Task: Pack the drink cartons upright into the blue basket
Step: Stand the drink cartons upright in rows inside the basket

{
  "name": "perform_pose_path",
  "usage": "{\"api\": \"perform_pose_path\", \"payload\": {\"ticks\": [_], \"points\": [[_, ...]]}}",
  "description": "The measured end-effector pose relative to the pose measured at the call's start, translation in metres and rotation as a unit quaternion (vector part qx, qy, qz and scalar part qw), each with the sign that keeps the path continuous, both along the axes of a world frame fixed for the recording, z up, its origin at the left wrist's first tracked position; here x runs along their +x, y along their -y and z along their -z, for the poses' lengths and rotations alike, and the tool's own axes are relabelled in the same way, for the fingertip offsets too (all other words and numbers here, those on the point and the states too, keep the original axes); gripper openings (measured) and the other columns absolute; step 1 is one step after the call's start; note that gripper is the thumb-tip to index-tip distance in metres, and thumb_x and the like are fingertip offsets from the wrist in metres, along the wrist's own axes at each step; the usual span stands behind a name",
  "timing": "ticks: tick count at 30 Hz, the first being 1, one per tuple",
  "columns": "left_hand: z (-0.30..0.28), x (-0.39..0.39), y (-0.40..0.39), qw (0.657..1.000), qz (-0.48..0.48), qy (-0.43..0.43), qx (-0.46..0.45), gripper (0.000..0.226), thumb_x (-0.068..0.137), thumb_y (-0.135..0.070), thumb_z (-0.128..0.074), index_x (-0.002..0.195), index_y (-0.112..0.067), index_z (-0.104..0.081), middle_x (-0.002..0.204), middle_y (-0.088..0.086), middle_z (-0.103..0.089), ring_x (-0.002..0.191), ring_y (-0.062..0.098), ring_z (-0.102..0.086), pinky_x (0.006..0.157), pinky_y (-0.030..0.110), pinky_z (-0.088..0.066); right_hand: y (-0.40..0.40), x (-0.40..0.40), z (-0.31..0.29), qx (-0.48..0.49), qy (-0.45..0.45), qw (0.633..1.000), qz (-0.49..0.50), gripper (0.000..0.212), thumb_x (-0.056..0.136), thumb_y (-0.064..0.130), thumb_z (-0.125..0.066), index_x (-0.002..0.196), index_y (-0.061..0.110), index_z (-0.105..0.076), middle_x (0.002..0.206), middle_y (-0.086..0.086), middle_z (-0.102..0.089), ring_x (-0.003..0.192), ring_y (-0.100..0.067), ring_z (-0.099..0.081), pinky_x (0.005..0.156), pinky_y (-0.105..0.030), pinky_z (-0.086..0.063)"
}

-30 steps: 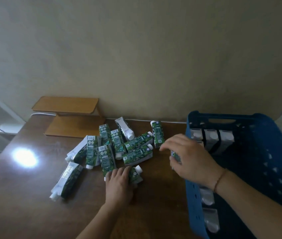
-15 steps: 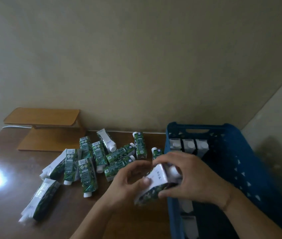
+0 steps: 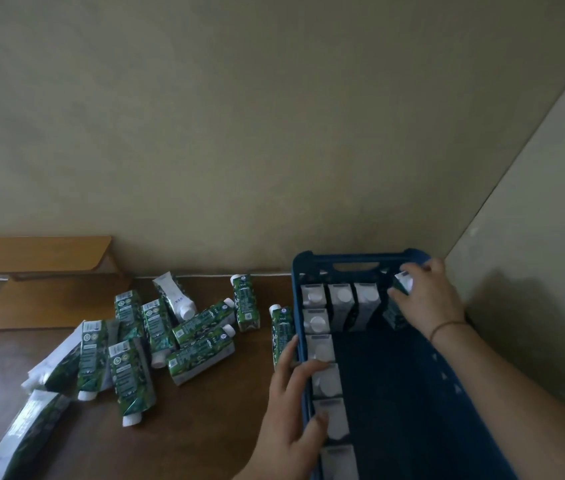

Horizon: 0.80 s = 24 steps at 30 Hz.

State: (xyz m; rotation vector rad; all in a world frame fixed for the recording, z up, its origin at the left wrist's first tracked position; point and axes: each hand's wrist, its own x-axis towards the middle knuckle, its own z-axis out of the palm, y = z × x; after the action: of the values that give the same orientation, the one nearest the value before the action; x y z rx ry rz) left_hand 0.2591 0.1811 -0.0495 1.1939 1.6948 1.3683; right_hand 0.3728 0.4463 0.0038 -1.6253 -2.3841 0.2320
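A: Right hand [image 3: 428, 299]?
B: My fingers [image 3: 399, 293] wrap a drink carton [image 3: 395, 311], tilted, at the blue basket's [image 3: 475, 403] far right corner, beside three upright ones.
A: Left hand [image 3: 289, 407]?
B: Spread flat, holding nothing, resting on the basket's left rim. Loose cartons [image 3: 156, 337] lie on the table [image 3: 205, 427].

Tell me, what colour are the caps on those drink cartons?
White, on dark green patterned cartons; the head view shows it best on the cartons lying on the table.

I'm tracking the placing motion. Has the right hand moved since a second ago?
Yes. The right hand has gone from the table beside the basket's left wall to its far right corner, carrying a carton toward the back row.
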Motion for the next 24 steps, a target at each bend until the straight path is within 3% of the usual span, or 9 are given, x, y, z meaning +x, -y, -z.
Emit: {"api": "perform_pose_path", "payload": {"ticks": [4,6,8,11,14,18,20,21,24], "points": [[0.008,-0.001,-0.005,1.0,-0.008,-0.005,0.017,0.053,0.075,-0.041,-0.053,0.128,-0.045,-0.048,0.158,-0.03,-0.01,0.149,0.002,-0.017,0.113,0.049,-0.034,-0.008,-0.011,0.035,-0.04,-0.064,0.997,0.024,0.045,0.084,0.029,-0.071,0.122,0.01,-0.057,0.136,-0.013,-0.033,0.092,-0.04,-0.06,0.079,-0.044,-0.052],[0.011,-0.001,-0.006,1.0,-0.014,-0.015,0.021,0.054,0.075,-0.045,-0.054,0.129,-0.043,-0.048,0.159,-0.028,-0.01,0.149,0.005,-0.017,0.113,0.049,-0.034,-0.006,-0.01,0.05,-0.1,-0.117,0.988,0.014,0.055,0.083,0.021,-0.069,0.133,0.012,-0.048,0.143,-0.011,-0.029,0.112,-0.038,-0.053,0.094,-0.047,-0.047],[0.016,0.0,-0.007,0.999,-0.024,-0.022,0.034,0.055,0.077,-0.05,-0.053,0.13,-0.04,-0.048,0.16,-0.023,-0.011,0.149,0.011,-0.021,0.112,0.048,-0.034,-0.004,-0.002,0.064,-0.144,-0.081,0.986,-0.026,0.072,0.079,0.016,-0.067,0.142,0.019,-0.033,0.148,-0.007,-0.023,0.123,-0.036,-0.045,0.102,-0.051,-0.041],[0.02,0.002,-0.009,0.998,-0.039,-0.036,0.046,0.055,0.079,-0.054,-0.051,0.131,-0.038,-0.048,0.161,-0.018,-0.013,0.143,0.019,-0.032,0.109,0.046,-0.036,-0.009,0.007,0.071,-0.107,0.024,0.992,-0.056,0.076,0.079,0.003,-0.063,0.143,0.024,-0.029,0.142,-0.013,-0.03,0.109,-0.04,-0.053,0.088,-0.052,-0.049],[0.022,0.002,-0.01,0.997,-0.042,-0.039,0.042,0.057,0.082,-0.063,-0.05,0.133,-0.038,-0.048,0.162,-0.016,-0.015,0.141,0.02,-0.035,0.107,0.041,-0.036,-0.016,0.001,0.069,-0.05,0.042,0.997,-0.049,0.068,0.079,-0.006,-0.058,0.139,0.019,-0.035,0.132,-0.017,-0.037,0.088,-0.041,-0.059,0.074,-0.047,-0.052],[0.016,-0.001,-0.002,0.999,-0.042,0.017,0.029,0.068,0.083,-0.081,-0.038,0.143,-0.049,-0.034,0.156,-0.022,-0.03,0.141,0.003,-0.036,0.106,0.027,-0.04,-0.012,-0.004,0.073,-0.018,0.072,0.995,-0.064,0.064,0.078,-0.01,-0.058,0.136,0.012,-0.041,0.133,-0.02,-0.033,0.078,-0.042,-0.06,0.06,-0.043,-0.049],[0.027,-0.009,-0.001,0.991,-0.117,0.066,-0.004,0.053,0.085,-0.07,-0.044,0.136,-0.055,-0.04,0.142,-0.024,-0.048,0.127,-0.001,-0.049,0.1,0.026,-0.045,-0.006,-0.001,0.074,-0.01,0.074,0.994,-0.076,0.067,0.071,-0.011,-0.063,0.132,0.012,-0.045,0.141,-0.021,-0.026,0.07,-0.042,-0.061,0.052,-0.041,-0.049],[0.037,-0.016,-0.002,0.985,-0.159,0.053,-0.038,0.046,0.087,-0.051,-0.047,0.133,-0.053,-0.043,0.139,-0.024,-0.05,0.125,0.0,-0.05,0.102,0.03,-0.046,-0.004,0.0,0.073,-0.008,0.074,0.994,-0.075,0.071,0.069,-0.01,-0.066,0.132,0.014,-0.044,0.144,-0.021,-0.022,0.066,-0.041,-0.061,0.049,-0.04,-0.049],[0.064,-0.034,-0.016,0.972,-0.139,-0.049,-0.184,0.067,0.082,-0.008,-0.054,0.141,-0.03,-0.032,0.154,-0.004,-0.03,0.143,0.022,-0.029,0.122,0.042,-0.024,0.006,0.001,0.064,0.023,0.071,0.995,-0.069,0.078,0.069,0.004,-0.072,0.137,0.017,-0.036,0.141,-0.018,-0.022,0.069,-0.039,-0.06,0.047,-0.038,-0.049]]}}
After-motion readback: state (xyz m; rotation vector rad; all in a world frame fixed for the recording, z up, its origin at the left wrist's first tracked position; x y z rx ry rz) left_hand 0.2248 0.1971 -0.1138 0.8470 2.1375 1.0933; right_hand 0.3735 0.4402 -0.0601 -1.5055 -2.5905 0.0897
